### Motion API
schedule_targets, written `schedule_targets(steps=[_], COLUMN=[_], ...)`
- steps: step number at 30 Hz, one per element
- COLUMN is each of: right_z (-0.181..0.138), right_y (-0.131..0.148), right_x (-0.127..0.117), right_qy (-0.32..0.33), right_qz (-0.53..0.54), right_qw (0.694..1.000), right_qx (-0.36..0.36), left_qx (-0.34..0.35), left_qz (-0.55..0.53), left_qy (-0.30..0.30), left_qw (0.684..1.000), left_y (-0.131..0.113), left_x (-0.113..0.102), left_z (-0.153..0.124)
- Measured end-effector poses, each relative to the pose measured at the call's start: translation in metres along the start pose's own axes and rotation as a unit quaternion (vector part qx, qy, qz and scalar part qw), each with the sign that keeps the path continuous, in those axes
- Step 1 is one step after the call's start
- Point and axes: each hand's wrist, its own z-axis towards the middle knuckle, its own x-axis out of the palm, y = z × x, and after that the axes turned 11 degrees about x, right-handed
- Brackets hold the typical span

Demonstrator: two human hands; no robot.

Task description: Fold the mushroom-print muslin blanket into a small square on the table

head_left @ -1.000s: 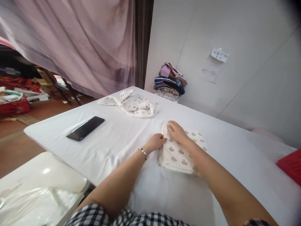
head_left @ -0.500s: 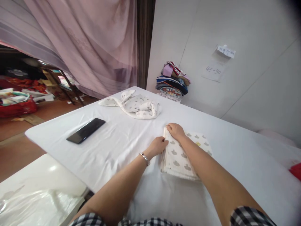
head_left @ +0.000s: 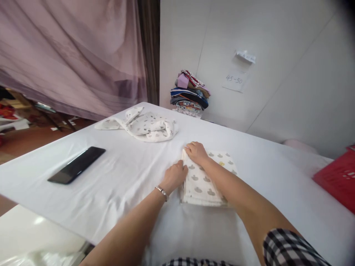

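Note:
A folded white cloth (head_left: 202, 190) printed with grey shapes and one yellow one lies in front of me on the white-covered table. At its left edge, my left hand (head_left: 174, 175) has its fingers closed against the folded layers, a silver bracelet on the wrist. My right hand (head_left: 196, 152) is curled over the cloth's far left corner, gripping the edge, and its forearm crosses above part of the print. Farther off, a crumpled white cloth with small dark prints (head_left: 149, 125) lies loose, touched by neither hand.
A black phone (head_left: 77, 164) lies on the left of the table (head_left: 133, 162). Against the wall stands a stack of folded fabrics (head_left: 190, 96). A red bag-like item (head_left: 337, 179) is at the right edge. A pink curtain (head_left: 83, 55) hangs at the back left.
The view has turned right, so things appear shifted left and more of the red item shows. Both hands stay at the folded cloth's left edge, with little movement.

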Motion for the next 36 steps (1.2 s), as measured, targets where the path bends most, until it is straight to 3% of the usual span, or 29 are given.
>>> schedule_targets(steps=[4, 9, 13, 17, 22, 25, 29, 32, 36], right_z=[-0.027, -0.042, -0.055, -0.105, -0.160, -0.165, -0.167, -0.173, -0.176], right_y=[0.006, 0.005, 0.004, 0.003, 0.002, 0.006, 0.007, -0.012, -0.069], right_x=[-0.004, 0.013, -0.009, -0.040, -0.028, -0.021, -0.037, -0.047, -0.050], right_qy=[-0.040, 0.071, 0.104, 0.109, 0.123, 0.125, 0.156, 0.106, -0.003], right_qz=[0.045, 0.049, 0.089, 0.090, 0.043, 0.033, 0.046, 0.057, 0.073], right_qw=[0.995, 0.995, 0.990, 0.989, 0.989, 0.990, 0.985, 0.993, 0.986], right_qx=[-0.076, -0.055, -0.036, -0.049, -0.069, -0.063, -0.058, -0.006, 0.152], left_qx=[0.017, 0.022, 0.033, 0.044, 0.036, 0.031, 0.036, 0.026, 0.038], left_qz=[0.020, 0.045, 0.046, 0.049, 0.054, 0.055, 0.060, 0.063, 0.058], left_qy=[0.009, 0.015, 0.017, 0.022, 0.010, 0.007, 0.003, -0.004, -0.027], left_qw=[1.000, 0.999, 0.998, 0.998, 0.998, 0.998, 0.998, 0.998, 0.997], left_y=[0.002, 0.003, 0.003, 0.002, 0.001, 0.001, 0.001, -0.001, -0.003], left_x=[0.004, 0.007, 0.005, 0.002, 0.003, 0.003, 0.001, -0.001, -0.002], left_z=[0.003, 0.005, 0.004, 0.001, 0.002, 0.002, 0.000, -0.001, -0.004])
